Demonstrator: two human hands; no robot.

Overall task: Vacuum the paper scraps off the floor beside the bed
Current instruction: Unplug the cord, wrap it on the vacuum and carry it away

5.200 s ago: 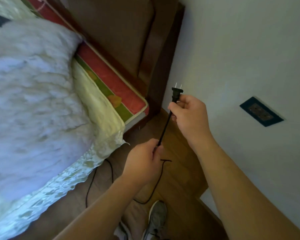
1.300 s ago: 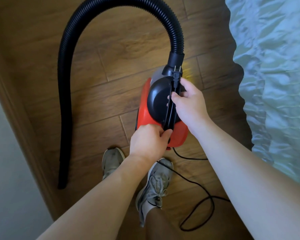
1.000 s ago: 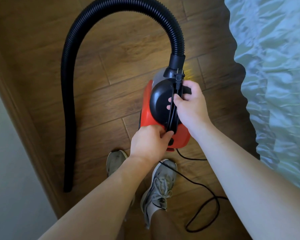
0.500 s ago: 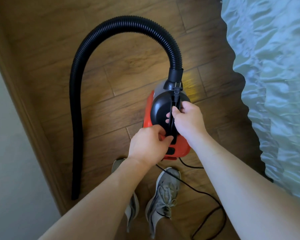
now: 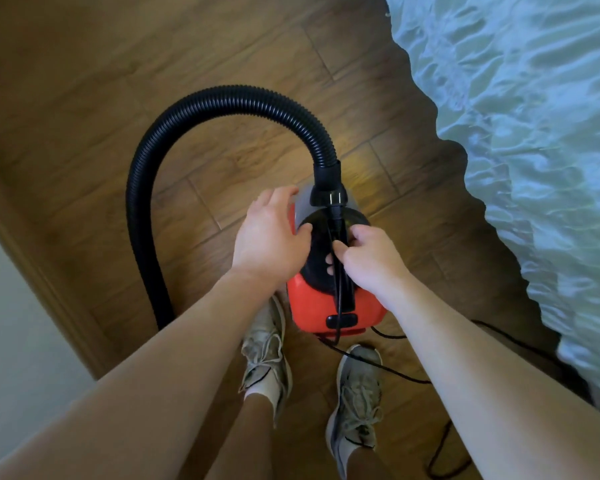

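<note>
Vacuum (image 5: pixel 312 306): right hand (image 5: pixel 371 261) gripping handle (image 5: pixel 349 292) and cord (image 5: pixel 339 299) together, likely for carrying; left hand (image 5: pixel 267 237) resting open, steadying it.

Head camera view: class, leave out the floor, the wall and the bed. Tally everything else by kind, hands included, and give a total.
Vacuum cleaner: 1
Hose: 1
Power cord: 1
Shoes: 2
Hands: 2, the left hand and the right hand
Total: 7
</note>
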